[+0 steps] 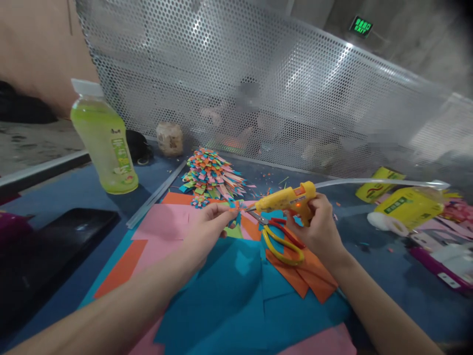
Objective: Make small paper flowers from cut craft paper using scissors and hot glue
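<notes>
My left hand pinches a small piece of folded coloured paper, blue and orange, in front of me. In my right hand is a yellow glue gun with a small orange light lit on its side. Its nozzle points left and meets or nearly meets the paper piece; which of the two I cannot tell. Below the gun lie scissors with red and yellow handles. Sheets of blue paper, pink paper and orange paper spread under both hands.
Behind my hands stands a cone of many coloured paper strips. At left are a green drink bottle, a clear glue stick and a black phone-like slab. Yellow packages lie at right. A perforated metal screen closes the back.
</notes>
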The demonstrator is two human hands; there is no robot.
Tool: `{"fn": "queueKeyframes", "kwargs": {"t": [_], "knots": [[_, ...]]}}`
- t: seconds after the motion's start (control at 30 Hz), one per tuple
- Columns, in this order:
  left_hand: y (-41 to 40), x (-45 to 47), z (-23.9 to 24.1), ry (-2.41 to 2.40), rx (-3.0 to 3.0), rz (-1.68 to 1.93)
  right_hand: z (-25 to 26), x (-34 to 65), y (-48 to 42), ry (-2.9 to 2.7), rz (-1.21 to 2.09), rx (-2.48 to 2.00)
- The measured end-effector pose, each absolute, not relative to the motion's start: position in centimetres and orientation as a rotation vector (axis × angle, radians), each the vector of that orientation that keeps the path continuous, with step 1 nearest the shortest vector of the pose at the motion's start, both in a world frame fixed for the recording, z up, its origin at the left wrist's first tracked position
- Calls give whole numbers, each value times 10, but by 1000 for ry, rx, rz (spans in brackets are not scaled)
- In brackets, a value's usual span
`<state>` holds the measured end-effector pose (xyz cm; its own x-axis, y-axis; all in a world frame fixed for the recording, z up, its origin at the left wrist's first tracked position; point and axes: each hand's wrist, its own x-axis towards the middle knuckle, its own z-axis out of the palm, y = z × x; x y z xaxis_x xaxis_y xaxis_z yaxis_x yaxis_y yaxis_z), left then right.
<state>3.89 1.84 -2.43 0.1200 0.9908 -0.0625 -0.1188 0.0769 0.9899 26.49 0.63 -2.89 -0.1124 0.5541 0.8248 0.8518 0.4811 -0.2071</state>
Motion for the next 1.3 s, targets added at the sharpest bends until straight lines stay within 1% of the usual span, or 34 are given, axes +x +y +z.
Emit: {"fn": "queueKeyframes", "kwargs": {"t": [0.3,0.87,1.3], "knots": [[20,37,-22,1099,1085,1154,-29,262,2,-1887,-511,-1151],[20,37,-24,1114,1056,1170,-26,261,0,-1907,-514,-1169],[21,38,-27,1113,1059,1174,-26,260,0,-1942,-714,-1036]]}}
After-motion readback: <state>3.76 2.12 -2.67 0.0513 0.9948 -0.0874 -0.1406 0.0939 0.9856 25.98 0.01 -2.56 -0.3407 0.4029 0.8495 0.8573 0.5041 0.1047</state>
